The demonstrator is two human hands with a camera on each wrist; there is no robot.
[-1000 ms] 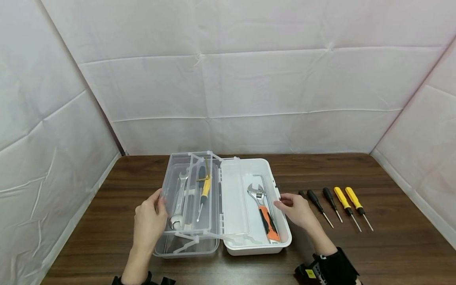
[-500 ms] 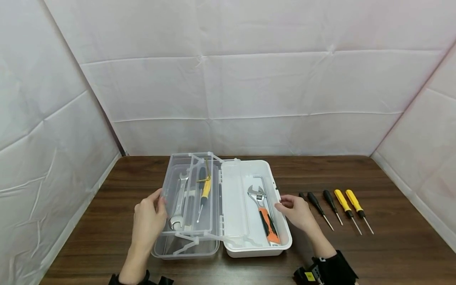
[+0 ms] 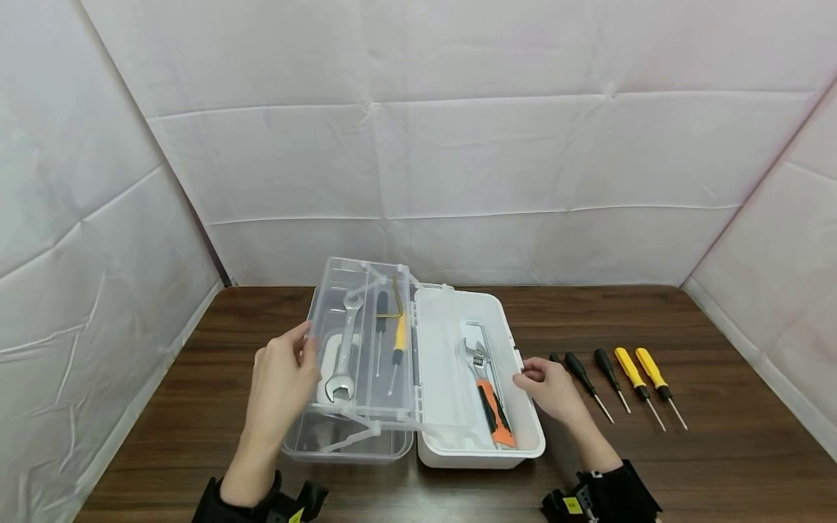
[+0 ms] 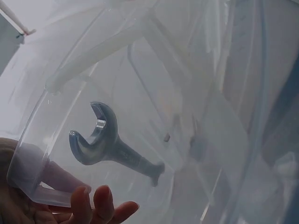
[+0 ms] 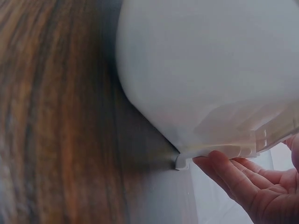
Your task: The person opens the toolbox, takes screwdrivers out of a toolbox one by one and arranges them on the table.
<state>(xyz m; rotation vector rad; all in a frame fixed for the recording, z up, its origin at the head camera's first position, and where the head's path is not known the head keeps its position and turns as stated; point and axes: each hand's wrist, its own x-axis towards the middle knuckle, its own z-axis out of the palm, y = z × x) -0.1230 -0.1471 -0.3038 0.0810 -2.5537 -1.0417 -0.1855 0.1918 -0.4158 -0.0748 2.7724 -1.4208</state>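
Note:
My left hand [image 3: 284, 374] grips the left edge of a clear plastic tray [image 3: 366, 411], which is joined by hinged arms to an opened toolbox. Inside this tray lie an open-end wrench [image 3: 345, 352], a brass-coloured hex key [image 3: 399, 301], a yellow-handled screwdriver [image 3: 399, 338] and a dark-handled screwdriver [image 3: 381, 309]. The left wrist view shows the wrench [image 4: 105, 144] through the plastic, fingers under the tray's corner. My right hand [image 3: 549, 385] pinches the right rim of the white toolbox base [image 3: 480, 459] at its latch. An adjustable wrench [image 3: 495, 414] with an orange-black handle rests in the base.
A silver hex key [image 3: 490, 356] lies beside the adjustable wrench. The clear lid [image 3: 346, 456] lies folded open on the brown table [image 3: 458, 501], under the tray. Several screwdrivers, including black-handled [image 3: 604, 367] and yellow-handled [image 3: 650, 368] ones, lie right of the toolbox. White sheeting [image 3: 458, 160] encloses the table.
My left hand has lifted the tray and shifted it a little right, and its tools have moved with it. The toolbox base has slid slightly right, along with my right hand.

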